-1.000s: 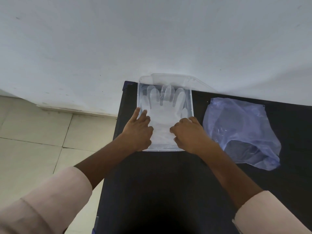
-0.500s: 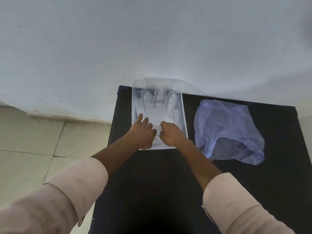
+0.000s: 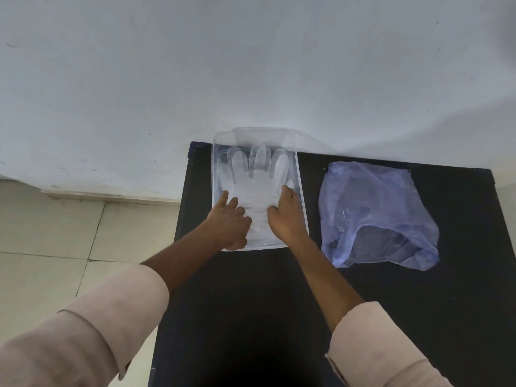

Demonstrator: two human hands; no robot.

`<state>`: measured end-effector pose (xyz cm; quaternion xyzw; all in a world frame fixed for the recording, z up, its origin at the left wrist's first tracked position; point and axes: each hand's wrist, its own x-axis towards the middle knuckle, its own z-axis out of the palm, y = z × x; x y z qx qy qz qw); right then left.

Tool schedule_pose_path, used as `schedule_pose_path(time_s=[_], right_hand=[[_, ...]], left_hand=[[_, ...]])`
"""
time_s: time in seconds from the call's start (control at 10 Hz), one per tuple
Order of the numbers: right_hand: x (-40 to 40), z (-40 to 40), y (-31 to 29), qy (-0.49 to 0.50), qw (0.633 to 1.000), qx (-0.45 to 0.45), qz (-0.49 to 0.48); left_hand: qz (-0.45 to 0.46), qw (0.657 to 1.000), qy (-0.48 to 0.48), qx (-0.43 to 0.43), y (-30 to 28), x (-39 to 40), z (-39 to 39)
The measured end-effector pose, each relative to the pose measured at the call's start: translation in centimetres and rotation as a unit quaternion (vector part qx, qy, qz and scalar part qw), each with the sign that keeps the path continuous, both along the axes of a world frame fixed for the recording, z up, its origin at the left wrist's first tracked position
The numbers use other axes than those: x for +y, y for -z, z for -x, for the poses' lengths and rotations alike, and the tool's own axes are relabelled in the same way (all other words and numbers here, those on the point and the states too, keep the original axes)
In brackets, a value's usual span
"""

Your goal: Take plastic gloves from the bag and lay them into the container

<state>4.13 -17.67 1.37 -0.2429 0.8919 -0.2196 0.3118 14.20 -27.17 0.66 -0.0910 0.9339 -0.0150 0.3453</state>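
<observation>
A clear plastic container (image 3: 300, 188) stands at the table's far left corner, against the wall. A translucent plastic glove (image 3: 255, 177) lies flat inside it, fingers pointing to the wall. My left hand (image 3: 230, 222) presses on the glove's left side near the cuff, fingers spread. My right hand (image 3: 284, 216) rests flat on the glove's right side, by the container's right wall. Both hands hide the lower part of the glove. The crumpled bluish plastic bag (image 3: 374, 210) lies to the right of the container, apart from both hands.
The black table (image 3: 251, 303) runs from the white wall (image 3: 251, 65) toward me. Its left edge drops to a tiled floor (image 3: 55, 247). The container's clear lid (image 3: 279, 136) leans against the wall behind it.
Both hands have slid farther up the glove and apart, toward its sides. The camera view has shifted a little; the bag has stayed in place.
</observation>
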Motion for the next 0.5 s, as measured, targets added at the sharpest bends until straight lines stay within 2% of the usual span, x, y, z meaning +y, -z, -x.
schedule_pose_path(time_s=[0.2, 0.4, 0.5], right_hand=[[0.15, -0.25, -0.46, 0.003, 1.000, 0.017, 0.022], [0.47, 0.04, -0.43, 0.049, 0.997, -0.036, 0.050], [0.86, 0.21, -1.14, 0.059, 0.994, -0.055, 0.071]], left_hand=[[0.001, 1.000, 0.002, 0.011, -0.20, -0.08, 0.11], [0.021, 1.000, 0.003, 0.015, -0.50, -0.12, -0.20], [0.004, 0.999, -0.013, 0.033, -0.88, -0.80, -0.09]])
